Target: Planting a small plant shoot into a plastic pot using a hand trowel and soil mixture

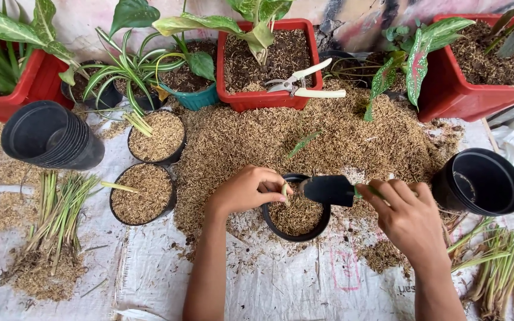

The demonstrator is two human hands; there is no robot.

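A: We log a round black plastic pot [296,217], part-filled with dry, flaky husk, sitting on the white woven sheet [281,285].

B: Our left hand [246,189], wrist bent, fingers pinched on a pale stem [284,191] at its rim. Right hand [408,215] fisted around a black trowel [327,190], blade over the pot.

black pot [296,235], black trowel [327,190], tan husks [257,139], red planter [263,98]

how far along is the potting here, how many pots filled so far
Two small black pots on the left look filled with husk. The left hand holds a cutting in a third pot, partly filled, while the right hand tips a trowel over it. Cuttings and empty pots remain.
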